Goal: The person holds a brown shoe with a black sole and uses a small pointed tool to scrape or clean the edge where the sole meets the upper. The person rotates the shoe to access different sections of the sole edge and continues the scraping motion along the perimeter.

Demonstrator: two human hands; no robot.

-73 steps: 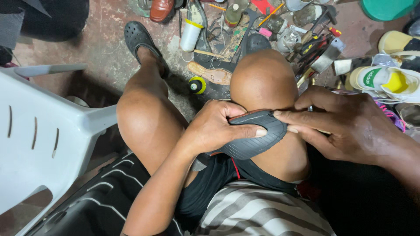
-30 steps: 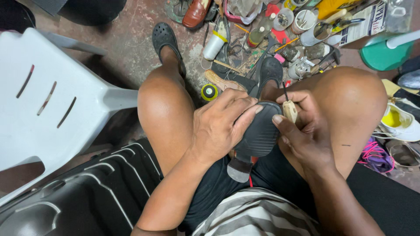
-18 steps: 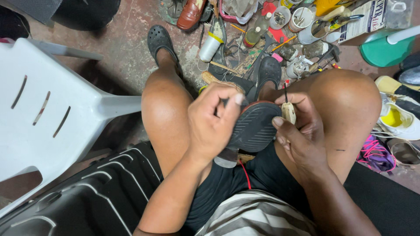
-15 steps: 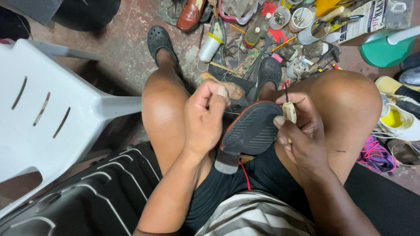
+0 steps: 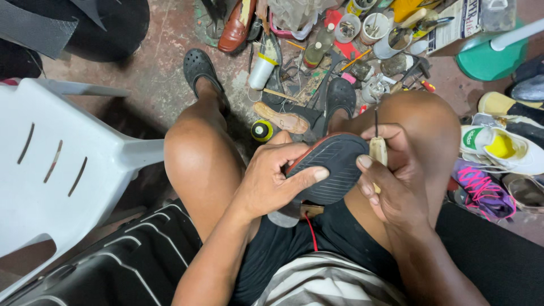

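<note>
**Shoe sole up, awl right at the toe edge**

We've got the shoe (image 5: 331, 170) sole-up between our knees, its long axis running from the lap out toward the floor. Our left hand (image 5: 272, 181) is clamped around the near side, thumb across the tread. Our right hand (image 5: 396, 181) grips a wooden-handled awl (image 5: 378, 148), touching the shoe's right edge.
</note>
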